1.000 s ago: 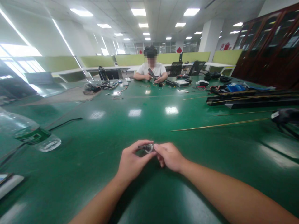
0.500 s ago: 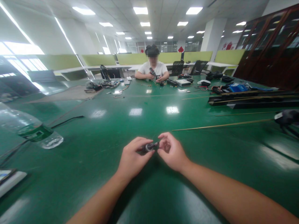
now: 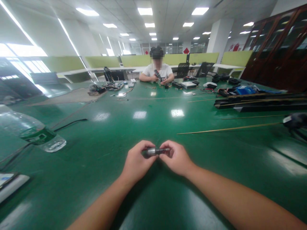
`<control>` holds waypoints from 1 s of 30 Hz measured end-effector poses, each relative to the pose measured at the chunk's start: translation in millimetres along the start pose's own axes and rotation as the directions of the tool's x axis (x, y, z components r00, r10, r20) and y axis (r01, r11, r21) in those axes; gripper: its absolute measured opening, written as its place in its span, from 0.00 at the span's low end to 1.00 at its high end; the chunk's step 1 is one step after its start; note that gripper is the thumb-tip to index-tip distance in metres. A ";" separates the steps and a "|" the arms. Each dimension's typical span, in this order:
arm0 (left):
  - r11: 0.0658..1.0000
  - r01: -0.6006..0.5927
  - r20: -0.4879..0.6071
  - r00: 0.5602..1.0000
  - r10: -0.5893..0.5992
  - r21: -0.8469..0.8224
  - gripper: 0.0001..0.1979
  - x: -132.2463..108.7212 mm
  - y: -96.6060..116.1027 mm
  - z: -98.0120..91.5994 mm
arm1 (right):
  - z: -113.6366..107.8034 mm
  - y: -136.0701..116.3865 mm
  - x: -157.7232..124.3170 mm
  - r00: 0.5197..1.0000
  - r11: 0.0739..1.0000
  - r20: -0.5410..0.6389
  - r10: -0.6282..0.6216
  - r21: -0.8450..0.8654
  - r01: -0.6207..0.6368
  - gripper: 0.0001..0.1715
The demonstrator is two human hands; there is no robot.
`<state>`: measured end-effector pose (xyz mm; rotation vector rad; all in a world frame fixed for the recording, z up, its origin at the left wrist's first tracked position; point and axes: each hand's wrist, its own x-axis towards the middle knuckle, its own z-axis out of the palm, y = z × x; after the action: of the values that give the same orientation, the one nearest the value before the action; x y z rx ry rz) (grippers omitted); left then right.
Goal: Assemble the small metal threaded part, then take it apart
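A small cylindrical metal part (image 3: 151, 151) lies level between my hands, silver at its thicker body, with a narrower dark stepped shaft pointing right. My left hand (image 3: 137, 161) is closed around the thick end, thumb below and fingers above. The curled fingers and thumb of my right hand (image 3: 177, 159) close around the shaft end, whose tip shows against the fingers. Both hands are just above the green table (image 3: 144, 134). The far left end of the part is hidden in my left palm.
A clear bottle (image 3: 39, 135) lies at the left, near a black cable (image 3: 69, 125). Thin brass-coloured rods (image 3: 216, 129) and black rails (image 3: 261, 102) lie at right. Across the table sits a person in a white shirt (image 3: 157, 70), holding a dark power tool (image 3: 157, 74), among scattered parts.
The metal part has turned from slanting to lying level, showing more of its side. My right fingers have closed in around the shaft end.
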<state>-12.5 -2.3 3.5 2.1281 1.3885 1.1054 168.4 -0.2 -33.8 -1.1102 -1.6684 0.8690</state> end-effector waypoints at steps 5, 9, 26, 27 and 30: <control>0.999 -0.039 0.014 0.999 0.039 -0.024 0.06 -0.5 -0.5 1.6 | 0.1 -0.2 0.6 1.000 0.999 0.004 -0.028 0.033 0.028 0.11; 0.998 -0.058 0.045 0.997 0.060 -0.033 0.06 -1.4 -3.2 3.0 | 0.2 -1.5 1.1 0.999 0.998 -0.004 -0.033 0.048 0.033 0.10; 0.999 -0.046 0.082 0.996 0.046 -0.004 0.07 -1.4 -9.6 2.7 | 1.8 5.5 4.5 0.995 0.985 0.058 0.076 0.149 -0.084 0.08; 0.999 -0.050 0.079 0.996 0.050 0.000 0.07 -1.4 -9.8 2.3 | 2.1 6.1 4.6 0.995 0.985 0.056 0.078 0.153 -0.086 0.08; 0.998 -0.058 0.068 0.996 0.057 0.014 0.07 -1.3 -9.1 1.2 | 2.7 6.9 4.7 0.995 0.983 0.056 0.084 0.162 -0.092 0.08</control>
<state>-17.3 0.8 -3.8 2.2087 1.3170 1.0365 167.0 6.3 -39.4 -1.0627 -1.5655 1.0780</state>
